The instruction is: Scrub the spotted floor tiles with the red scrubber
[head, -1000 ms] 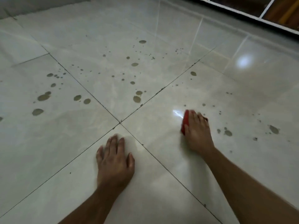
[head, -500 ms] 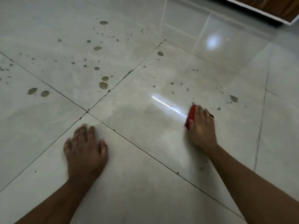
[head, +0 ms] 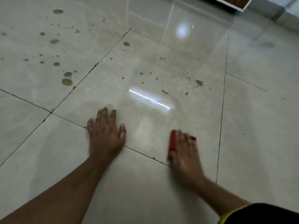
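My right hand [head: 184, 151] presses the red scrubber [head: 172, 143] flat on a glossy beige floor tile [head: 145, 113]; only the scrubber's left edge shows past my fingers, and the hand is motion-blurred. My left hand [head: 105, 131] lies palm down with fingers spread, straddling a grout line to the scrubber's left. Brown spots [head: 165, 92] dot the far half of this tile, beyond both hands. Larger brown spots [head: 66, 81] cover the tile at the upper left.
Dark grout lines [head: 222, 110] split the floor into big tiles. A white frame edge [head: 241, 7] and a raised grey ledge [head: 288, 18] stand at the top right. A dark garment with a yellow trim [head: 258, 214] fills the bottom right corner.
My right hand has dragged the scrubber back toward me, away from the spots. My left hand has shifted right, closer to the scrubber. The view has swung right.
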